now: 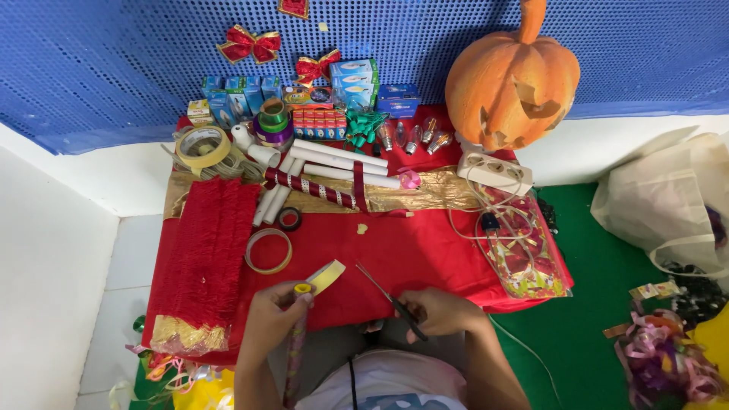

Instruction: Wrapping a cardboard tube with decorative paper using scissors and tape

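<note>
My left hand [275,310] grips a thin stick wrapped in patterned ribbon [295,357], which runs down toward my lap. A strip of yellow tape [325,277] sticks out from the stick's top end. My right hand [439,311] holds a pair of scissors [387,298] with the blades pointing up and left toward the tape strip. Both hands are at the near edge of a low table covered in red cloth [425,250].
On the table lie a red fringe with gold trim [205,250], tape rolls [268,251], white tubes [334,163], a wrapped stick [311,187], small bulbs [414,135] and boxes [326,95]. An orange pumpkin [512,76], a power strip [493,171] and a bag [668,201] are at right.
</note>
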